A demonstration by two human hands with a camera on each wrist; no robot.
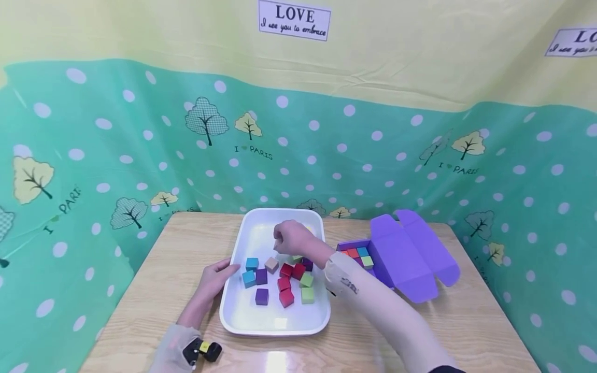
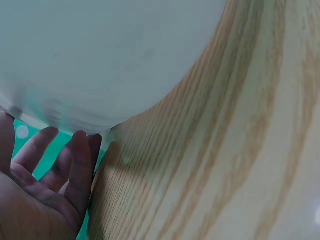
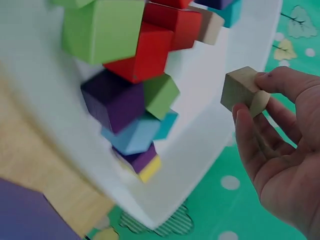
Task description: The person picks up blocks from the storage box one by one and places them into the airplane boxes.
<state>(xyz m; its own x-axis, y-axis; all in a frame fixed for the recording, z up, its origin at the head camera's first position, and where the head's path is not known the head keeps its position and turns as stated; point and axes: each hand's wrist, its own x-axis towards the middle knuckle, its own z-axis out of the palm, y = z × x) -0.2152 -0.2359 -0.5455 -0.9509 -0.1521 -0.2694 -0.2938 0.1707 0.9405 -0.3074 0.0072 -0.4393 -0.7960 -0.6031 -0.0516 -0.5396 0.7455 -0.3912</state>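
A white tray (image 1: 280, 325) stood on a wood-grained surface (image 1: 196, 233), scattered with red cubes (image 1: 286, 297), green cubes (image 1: 307, 295), purple cubes (image 1: 261, 296) and blue cubes (image 1: 249, 278). The right hand (image 1: 294, 237), over the tray's far part, pinched a plain wooden cube (image 3: 240, 87) between thumb and fingertips, apart from the other cubes. The left hand (image 1: 215, 280) lay loose-fingered at the tray's left rim. An open purple box (image 1: 403, 254), some cubes inside, sat to the right.

Handling the cube well seemed to call for a light, even pinch on opposite faces and enough height to clear the neighbouring cubes and the rim; the left hand's contact could help steady the tray.
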